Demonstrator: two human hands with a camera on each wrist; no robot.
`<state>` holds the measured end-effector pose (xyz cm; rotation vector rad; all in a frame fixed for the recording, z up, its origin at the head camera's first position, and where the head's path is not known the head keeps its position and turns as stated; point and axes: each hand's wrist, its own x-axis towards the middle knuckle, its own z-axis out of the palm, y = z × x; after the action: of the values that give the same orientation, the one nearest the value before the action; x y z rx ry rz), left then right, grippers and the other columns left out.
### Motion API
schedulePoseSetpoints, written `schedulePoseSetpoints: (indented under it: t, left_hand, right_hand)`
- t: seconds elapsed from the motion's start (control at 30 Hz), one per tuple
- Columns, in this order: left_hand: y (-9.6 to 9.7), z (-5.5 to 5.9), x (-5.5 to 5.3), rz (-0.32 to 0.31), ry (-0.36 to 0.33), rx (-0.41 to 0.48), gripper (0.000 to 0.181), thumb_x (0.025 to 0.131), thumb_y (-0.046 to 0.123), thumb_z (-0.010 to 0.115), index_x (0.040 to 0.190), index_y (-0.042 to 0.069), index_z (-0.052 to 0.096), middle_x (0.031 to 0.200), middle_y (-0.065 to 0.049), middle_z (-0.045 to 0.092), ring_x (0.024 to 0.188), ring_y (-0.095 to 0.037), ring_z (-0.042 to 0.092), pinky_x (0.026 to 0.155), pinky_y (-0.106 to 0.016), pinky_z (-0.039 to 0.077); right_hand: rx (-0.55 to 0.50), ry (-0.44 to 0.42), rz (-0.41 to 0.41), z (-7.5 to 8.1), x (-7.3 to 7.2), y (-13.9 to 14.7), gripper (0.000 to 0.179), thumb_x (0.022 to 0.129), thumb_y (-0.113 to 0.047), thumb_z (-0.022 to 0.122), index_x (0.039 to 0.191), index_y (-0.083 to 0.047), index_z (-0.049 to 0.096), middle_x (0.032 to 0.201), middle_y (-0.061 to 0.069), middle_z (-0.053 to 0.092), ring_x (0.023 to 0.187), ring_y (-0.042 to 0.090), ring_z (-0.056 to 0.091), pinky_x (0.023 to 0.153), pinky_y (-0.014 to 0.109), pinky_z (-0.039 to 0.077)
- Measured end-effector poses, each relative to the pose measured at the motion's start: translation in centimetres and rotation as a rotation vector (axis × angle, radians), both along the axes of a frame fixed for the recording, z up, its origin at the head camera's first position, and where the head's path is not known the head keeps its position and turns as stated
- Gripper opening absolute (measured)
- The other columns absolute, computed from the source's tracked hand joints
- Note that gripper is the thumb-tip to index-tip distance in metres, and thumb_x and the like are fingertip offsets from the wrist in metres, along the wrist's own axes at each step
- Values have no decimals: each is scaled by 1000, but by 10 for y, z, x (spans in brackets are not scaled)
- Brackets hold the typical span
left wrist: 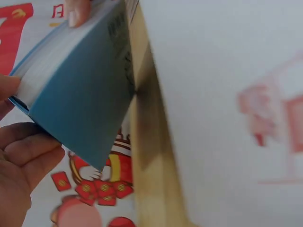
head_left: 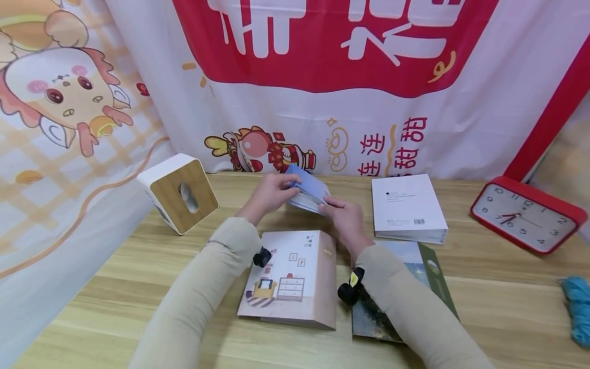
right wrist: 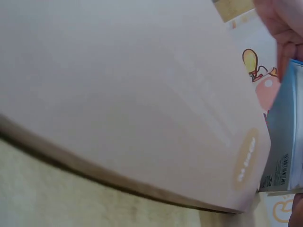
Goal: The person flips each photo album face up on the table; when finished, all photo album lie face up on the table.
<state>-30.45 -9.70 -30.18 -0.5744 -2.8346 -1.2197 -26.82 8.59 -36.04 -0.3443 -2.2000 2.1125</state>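
Both hands hold a small thick blue book (head_left: 308,185) near the back of the table, tilted with its white page edges facing me. My left hand (head_left: 276,190) grips its left end. In the left wrist view, that hand's thumb lies on the page edges and its fingers (left wrist: 35,153) are under the blue cover. At the other end, my right hand (head_left: 343,218) pinches the corner. The right wrist view shows the book's barcode side (right wrist: 280,142) at the frame edge. Directly below the hands, a pale book (head_left: 288,277) with a furniture drawing lies on the table.
A thick white book (head_left: 405,205) lies to the right, above a green landscape-covered book (head_left: 433,274) partly hidden by my right sleeve. A red clock (head_left: 527,215) and blue yarn (head_left: 578,310) are far right. A white-and-wood tissue box (head_left: 184,197) stands left. Printed cloth (head_left: 295,107) hangs behind.
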Motion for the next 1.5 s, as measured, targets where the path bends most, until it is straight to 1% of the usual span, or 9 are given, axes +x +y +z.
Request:
schedulePoseSetpoints:
  t: [0.07, 0.17, 0.37, 0.53, 0.77, 1.1, 1.23, 1.37, 1.5]
  left_hand:
    - [-6, -9, -1, 14, -48, 107, 26, 86, 16, 63, 112, 15, 67, 125, -8, 59, 108, -23, 60, 86, -33, 51]
    - [-13, -22, -2, 13, -108, 229, 25, 85, 9, 63, 110, 9, 67, 123, -10, 60, 107, -24, 61, 86, -31, 52]
    - [-23, -37, -4, -15, -153, 288, 26, 83, 1, 63, 109, 5, 66, 116, -12, 63, 98, -23, 64, 81, -33, 54]
    - [-30, -41, -6, 8, -213, 262, 29, 82, -1, 64, 110, 7, 66, 115, -11, 63, 99, -21, 64, 84, -32, 53]
    - [-30, -45, -10, 54, -263, 154, 32, 79, -2, 64, 107, 14, 69, 111, -7, 66, 95, -19, 62, 80, -29, 53]
    - [-32, -49, -12, 52, -276, 65, 31, 79, -2, 66, 107, 10, 69, 114, -8, 64, 97, -18, 60, 83, -31, 52]
    - [-30, -49, -12, 63, -277, 54, 30, 80, -2, 65, 108, 9, 68, 114, -9, 64, 99, -20, 60, 84, -32, 52]
    - [-27, -49, -12, 54, -275, 64, 32, 81, -3, 64, 111, 9, 67, 116, -10, 64, 105, -21, 59, 89, -33, 50]
    - [-28, -49, -7, 43, -309, 56, 35, 84, 0, 64, 116, 13, 65, 123, -7, 61, 114, -21, 55, 96, -36, 46]
  right_hand:
    - [50, -16, -8, 1, -2, 1, 31, 74, -19, 77, 105, -17, 72, 118, 3, 64, 116, 14, 51, 100, 30, 39]
    - [127, -16, 3, 1, -3, 3, 27, 72, -21, 78, 99, -17, 74, 111, 1, 67, 114, 14, 53, 99, 30, 40]
    - [136, 4, 28, -2, -3, 2, 28, 73, -13, 77, 101, -15, 73, 108, 2, 69, 113, 13, 54, 94, 28, 45]
    - [96, -32, 36, -3, -1, 1, 33, 74, -4, 73, 104, -17, 71, 115, 0, 66, 117, 15, 52, 96, 28, 44]
    - [90, -80, 52, -12, 0, 1, 41, 71, 6, 71, 107, -15, 70, 121, 5, 62, 118, 19, 52, 98, 31, 43]
    - [165, -106, 84, -16, -1, -3, 45, 69, 9, 70, 108, -13, 69, 119, 5, 63, 124, 20, 47, 99, 34, 42]
    - [195, -124, 84, -16, 0, -3, 44, 70, 8, 69, 108, -15, 69, 122, 4, 62, 125, 20, 46, 102, 35, 40]
    - [227, -114, 72, -15, -1, -1, 45, 69, 10, 67, 107, -15, 70, 119, 4, 64, 123, 20, 48, 96, 34, 45]
    - [240, -104, 85, -13, 0, 1, 50, 68, 12, 65, 111, -13, 68, 119, 5, 64, 120, 21, 51, 92, 33, 48]
